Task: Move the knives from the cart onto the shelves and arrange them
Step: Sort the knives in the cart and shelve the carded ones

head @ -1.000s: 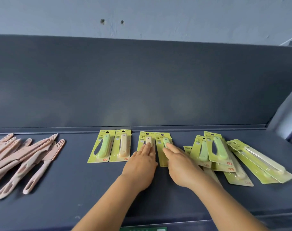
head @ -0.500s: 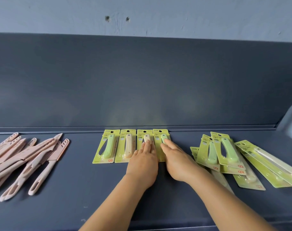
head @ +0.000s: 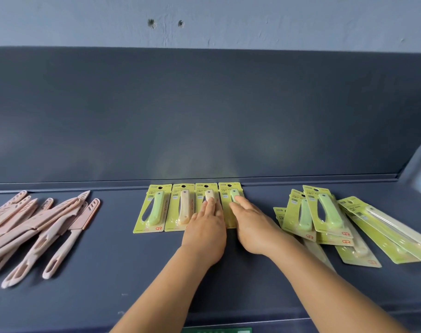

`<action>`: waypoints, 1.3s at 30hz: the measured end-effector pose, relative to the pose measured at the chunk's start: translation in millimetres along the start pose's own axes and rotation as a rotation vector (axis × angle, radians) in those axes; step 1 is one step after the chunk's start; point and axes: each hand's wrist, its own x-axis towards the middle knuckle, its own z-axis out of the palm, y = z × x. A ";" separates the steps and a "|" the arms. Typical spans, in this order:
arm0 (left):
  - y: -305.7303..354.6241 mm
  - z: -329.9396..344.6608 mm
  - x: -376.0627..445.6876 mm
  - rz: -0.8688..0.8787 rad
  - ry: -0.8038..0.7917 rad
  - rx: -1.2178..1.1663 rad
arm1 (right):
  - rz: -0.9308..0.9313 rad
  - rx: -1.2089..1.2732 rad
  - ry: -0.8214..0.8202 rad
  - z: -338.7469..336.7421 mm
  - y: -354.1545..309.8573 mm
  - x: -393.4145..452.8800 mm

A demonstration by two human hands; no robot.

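While both hands lie flat on the dark shelf (head: pixel 108 296), four carded fruit knives form a tight row against its back lip, edges touching. Taking that row as the landmark: its first card (head: pixel 153 209) holds a green knife, the second card (head: pixel 180 207) a cream one, and both are uncovered. The left hand (head: pixel 206 233) rests on the third card (head: pixel 206 192), fingers straight and pressed together over the cream handle, gripping nothing. The right hand (head: pixel 254 228) rests on the fourth card (head: pixel 230 191) at the row's right end, fingers extended flat over the green handle, likewise curled round nothing.

Right of the row, a gap apart, a loose pile of carded knives (head: pixel 329 217) overlaps at varied angles, with longer packs (head: pixel 392 230) fanned out at its far side. Left of the row, well apart, a heap of pink sheathed knives (head: pixel 44 229) lies unpackaged, handles pointing toward the shelf's front edge. Behind the row rises the shelf's dark back panel (head: pixel 204 111), and above that a pale wall (head: pixel 252 20).
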 end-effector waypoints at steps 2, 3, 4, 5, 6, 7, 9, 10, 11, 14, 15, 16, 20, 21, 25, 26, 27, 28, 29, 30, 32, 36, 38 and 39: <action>0.5 -1.4 -1.3 -0.001 0.003 -0.008 | -0.004 0.016 0.001 0.1 0.3 -0.1; 0.8 -1.9 -2.5 -0.005 0.012 -0.014 | -0.007 0.030 0.005 0.2 0.7 -0.9; 1.6 -2.6 -4.2 -0.012 0.028 -0.023 | -0.012 0.044 0.016 -0.4 1.3 -2.8; 3.4 -4.1 -6.0 -0.018 0.051 -0.034 | -0.020 0.051 0.033 -2.1 2.6 -5.8; 6.6 -6.3 -7.9 -0.016 0.078 -0.048 | -0.032 0.052 0.060 -5.3 4.7 -9.7; 11.7 -9.0 -10.0 0.003 0.100 -0.062 | -0.044 0.044 0.088 -9.3 7.9 -14.4; 27.7 -14.5 -13.5 0.084 0.114 -0.089 | -0.056 -0.012 0.136 -19.0 17.7 -25.5; 37.9 -16.2 -14.7 0.133 0.108 -0.106 | -0.046 -0.055 0.150 -23.3 25.1 -30.9; 48.9 -16.9 -15.6 0.179 0.098 -0.123 | -0.020 -0.093 0.156 -26.8 34.1 -35.9; 82.2 -11.1 -18.6 0.295 0.042 -0.168 | 0.083 -0.176 0.102 -31.7 66.1 -50.5; 92.3 -7.8 -20.2 0.316 0.007 -0.181 | 0.098 -0.197 0.072 -31.6 76.6 -55.1; 101.2 -4.6 -21.6 0.328 -0.032 -0.187 | 0.104 -0.205 0.052 -31.7 85.8 -59.8; 123.2 2.5 -23.0 0.336 -0.116 -0.114 | 0.110 -0.156 0.083 -33.7 110.3 -71.4; 125.0 1.4 -22.8 0.327 -0.124 -0.084 | 0.112 -0.144 0.098 -34.8 113.5 -72.6; 128.5 -4.4 -23.2 0.278 -0.105 0.016 | 0.102 -0.120 0.097 -39.7 122.6 -72.0; 129.6 -3.7 -23.3 0.264 -0.098 0.016 | 0.104 -0.109 0.098 -42.0 123.6 -71.2; 131.3 -1.9 -23.2 0.259 -0.098 0.006 | 0.108 -0.094 0.097 -43.7 124.9 -69.7; 133.7 0.5 -23.1 0.265 -0.110 -0.010 | 0.108 -0.080 0.102 -45.6 125.3 -68.3; 136.4 3.0 -22.8 0.276 -0.132 -0.025 | 0.109 -0.071 0.104 -46.7 125.9 -66.1; 139.1 5.1 -22.1 0.281 -0.156 -0.031 | 0.114 -0.067 0.104 -47.7 125.9 -64.0; 140.2 6.7 -18.2 0.264 -0.179 -0.025 | 0.141 -0.061 0.108 -50.0 124.2 -59.4; 124.7 1.0 -3.9 0.199 -0.183 0.052 | 0.176 -0.103 0.090 -52.1 122.0 -53.5; 113.0 -2.0 4.7 0.182 -0.180 0.102 | 0.194 -0.107 0.073 -50.3 123.4 -50.9; 107.8 -3.0 8.3 0.181 -0.179 0.128 | 0.199 -0.102 0.073 -48.0 123.7 -49.1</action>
